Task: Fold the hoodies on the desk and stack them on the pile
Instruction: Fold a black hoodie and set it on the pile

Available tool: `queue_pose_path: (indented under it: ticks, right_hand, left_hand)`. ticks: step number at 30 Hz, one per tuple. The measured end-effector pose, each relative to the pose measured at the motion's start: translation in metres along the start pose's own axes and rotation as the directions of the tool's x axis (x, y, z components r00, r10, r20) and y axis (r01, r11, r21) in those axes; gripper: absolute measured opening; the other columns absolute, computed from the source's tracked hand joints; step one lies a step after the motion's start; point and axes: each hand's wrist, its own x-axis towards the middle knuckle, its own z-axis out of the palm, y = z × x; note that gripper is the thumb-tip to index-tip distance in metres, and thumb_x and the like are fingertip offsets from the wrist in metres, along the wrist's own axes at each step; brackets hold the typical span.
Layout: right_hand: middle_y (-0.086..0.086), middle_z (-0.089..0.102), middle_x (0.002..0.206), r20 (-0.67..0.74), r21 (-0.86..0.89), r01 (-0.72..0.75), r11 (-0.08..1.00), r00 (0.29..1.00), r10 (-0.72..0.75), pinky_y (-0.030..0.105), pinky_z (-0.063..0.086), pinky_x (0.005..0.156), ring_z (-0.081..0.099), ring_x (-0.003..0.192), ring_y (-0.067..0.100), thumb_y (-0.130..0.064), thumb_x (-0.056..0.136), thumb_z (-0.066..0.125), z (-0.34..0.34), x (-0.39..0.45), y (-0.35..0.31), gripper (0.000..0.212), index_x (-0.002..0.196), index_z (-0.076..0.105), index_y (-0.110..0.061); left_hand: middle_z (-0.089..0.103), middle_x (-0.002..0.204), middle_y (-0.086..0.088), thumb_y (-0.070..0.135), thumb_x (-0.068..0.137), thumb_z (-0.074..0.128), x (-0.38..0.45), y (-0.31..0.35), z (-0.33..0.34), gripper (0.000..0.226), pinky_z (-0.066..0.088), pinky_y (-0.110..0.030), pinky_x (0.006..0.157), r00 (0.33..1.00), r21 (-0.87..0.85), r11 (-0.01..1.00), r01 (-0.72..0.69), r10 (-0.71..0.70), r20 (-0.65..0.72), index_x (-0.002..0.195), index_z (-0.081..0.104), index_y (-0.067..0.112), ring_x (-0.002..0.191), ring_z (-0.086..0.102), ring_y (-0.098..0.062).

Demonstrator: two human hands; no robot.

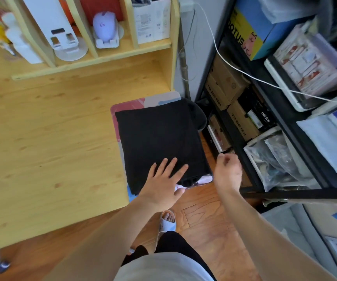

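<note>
A folded black hoodie (pixel 159 136) lies at the right end of the wooden desk (pixel 47 142), on top of a pink, white and blue patterned layer (pixel 135 102) that shows around its edges. Its hood bulges over the desk's right edge. My left hand (pixel 163 181) lies flat on the near corner of the hoodie, fingers spread. My right hand (pixel 227 171) hovers just off the desk's right edge beside the hoodie, fingers curled loosely, with nothing visible in it.
A wooden shelf unit (pixel 94 57) at the back of the desk holds a white device, a lilac mouse and a paper bag. A black metal rack (pixel 265 102) with boxes and bins stands close on the right. A white cable (pixel 234 67) hangs across it.
</note>
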Motion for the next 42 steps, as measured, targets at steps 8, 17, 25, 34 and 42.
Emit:
queue_pose_path:
  ticks: [8, 17, 25, 34, 42]
  right_hand:
    - [0.012, 0.056, 0.137, 0.278, -0.288, 0.121, 0.950, 0.960, -0.038, 0.040, 0.049, 0.098, 0.056, 0.124, 0.035, -0.025, 0.101, 0.056, 0.023, -0.006, -0.021, 0.043, 0.142, 0.047, -0.015]
    - [0.016, 0.022, 0.163, 0.309, -0.494, 0.725, 0.480, 0.662, -0.682, 0.053, 0.020, 0.122, 0.018, 0.150, 0.040, -0.032, 0.098, 0.044, 0.099, 0.017, -0.086, 0.062, 0.156, 0.031, -0.017]
    - [-0.009, -0.013, 0.169, 0.469, -0.553, 0.648, 0.524, 0.762, -0.446, 0.047, 0.008, 0.126, -0.021, 0.153, 0.024, -0.065, 0.100, 0.010, 0.137, 0.105, -0.049, 0.070, 0.161, 0.002, -0.032]
    - [0.009, -0.003, 0.170, 0.472, -0.720, 0.603, 0.344, 0.788, -0.395, 0.055, -0.001, 0.125, -0.011, 0.154, 0.038, -0.048, 0.106, 0.021, 0.129, 0.035, -0.100, 0.063, 0.162, 0.010, -0.021]
    - [0.010, 0.008, 0.167, 0.746, -0.416, 0.849, 0.326, 0.523, -0.411, 0.047, 0.012, 0.125, 0.003, 0.153, 0.034, -0.037, 0.104, 0.038, 0.189, -0.203, -0.101, 0.057, 0.158, 0.024, -0.022]
  left_hand:
    - [0.031, 0.148, -0.020, 0.028, 0.098, 0.064, -0.035, -0.041, -0.007, 0.074, 0.043, -0.046, 0.104, 0.681, -0.674, 0.479, 0.563, -0.730, 0.050, 0.159, 0.024, 0.020, 0.125, 0.050, -0.044]
    - [0.017, 0.169, -0.013, 0.048, 0.098, 0.042, 0.031, -0.061, -0.017, 0.064, 0.013, -0.056, 0.125, 0.879, -0.028, 0.934, 0.357, -0.347, -0.327, 0.159, 0.032, 0.032, 0.156, 0.011, -0.040]
    - [0.000, 0.172, -0.006, 0.058, 0.101, 0.025, 0.053, -0.064, 0.018, 0.065, 0.013, -0.069, 0.117, 0.862, -0.047, 0.889, 0.455, -0.453, -0.226, 0.161, 0.008, 0.041, 0.158, -0.005, -0.033]
    - [-0.020, 0.170, -0.003, 0.057, 0.105, 0.023, -0.017, -0.090, -0.009, 0.063, 0.008, -0.052, 0.125, 0.978, -0.074, 0.978, 0.194, -0.187, 0.095, 0.163, 0.008, 0.037, 0.156, -0.020, -0.028]
    - [0.022, 0.168, 0.002, 0.046, 0.107, 0.025, -0.260, -0.168, 0.012, 0.055, 0.015, -0.036, 0.126, 0.902, -0.395, 0.813, 0.427, -0.417, 0.116, 0.160, 0.029, 0.032, 0.157, 0.014, -0.021]
